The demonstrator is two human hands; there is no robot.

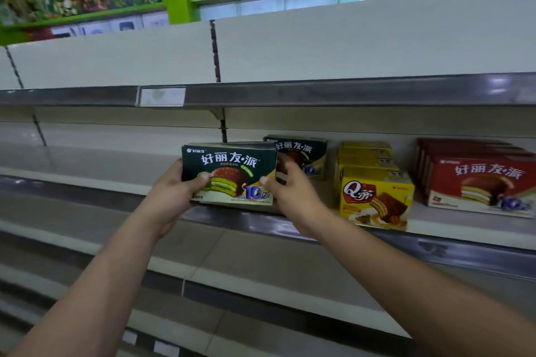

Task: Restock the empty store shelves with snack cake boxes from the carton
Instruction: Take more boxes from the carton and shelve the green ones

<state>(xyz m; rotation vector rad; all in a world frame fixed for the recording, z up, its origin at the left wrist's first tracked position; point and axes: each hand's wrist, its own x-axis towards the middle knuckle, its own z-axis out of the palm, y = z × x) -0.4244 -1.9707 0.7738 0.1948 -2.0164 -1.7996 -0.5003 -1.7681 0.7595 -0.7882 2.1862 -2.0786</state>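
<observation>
Dark green snack cake box [232,171] at the front lip of the middle shelf [116,165]; bottom contact unclear. Left hand [177,191] grips its left end, thumb on the front face. Right hand [290,191] clasps the right end, fingertips hidden behind. Second green box [304,153] behind it, partly covered. Red boxes [478,180] cut off at the frame edge.

Gripping dark green box [229,174] by both ends with left hand [174,190] and right hand [291,193], at shelf [435,245] front edge. Just behind right hand, second green box [303,152]; farther right, yellow boxes [377,194], then red boxes [478,182].
</observation>
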